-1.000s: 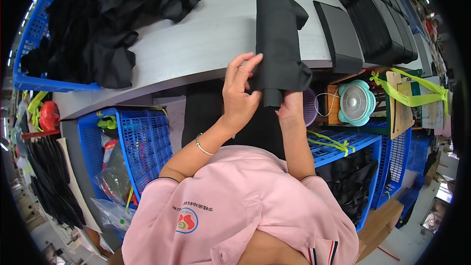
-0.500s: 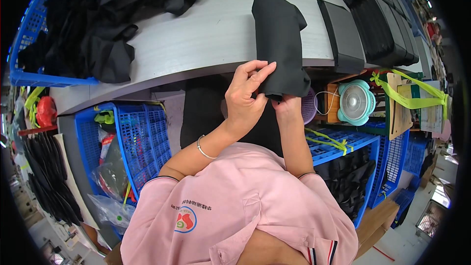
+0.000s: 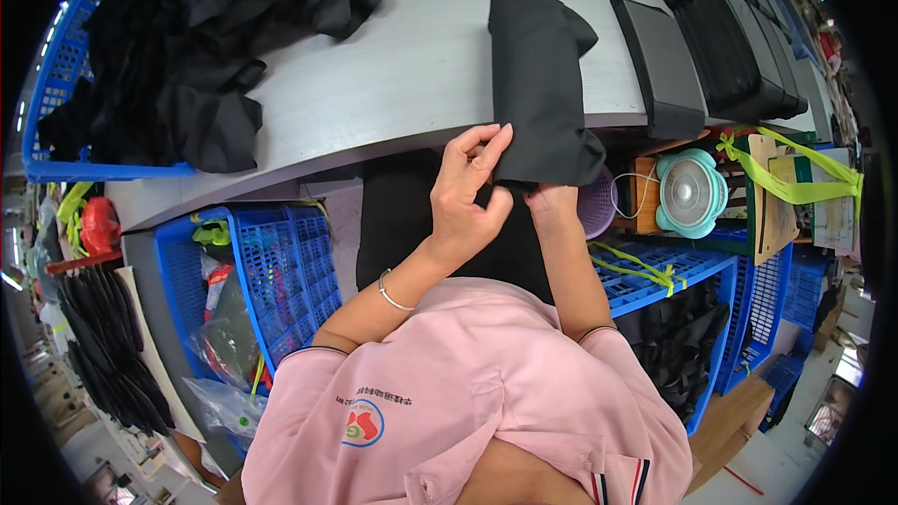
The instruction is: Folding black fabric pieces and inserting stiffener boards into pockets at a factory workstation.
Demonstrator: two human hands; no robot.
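Note:
A black fabric piece [image 3: 538, 84], folded or sleeve-like, stretches from the near edge of the table onto its top. My right hand [image 3: 554, 198] grips its near end from below; most of the fingers are hidden behind the cloth. My left hand [image 3: 468, 192] is at the left edge of the same piece, fingers curled, with the index fingertip against the cloth and the thumb by the lower corner. Just right of it on the table lies a flat black padded panel [image 3: 657, 65] with a grey face.
Crumpled black cloth [image 3: 187, 47] fills a blue crate [image 3: 112, 171] at the far left. Stacked black panels [image 3: 734, 47] stand far right. Below the grey table [image 3: 412, 56] are blue crates [image 3: 285, 271], a teal fan [image 3: 692, 192] and a purple basket [image 3: 596, 206].
The view has shifted slightly. My left index finger has drawn back a little toward the left edge of the cloth. The right hand still holds the near end.

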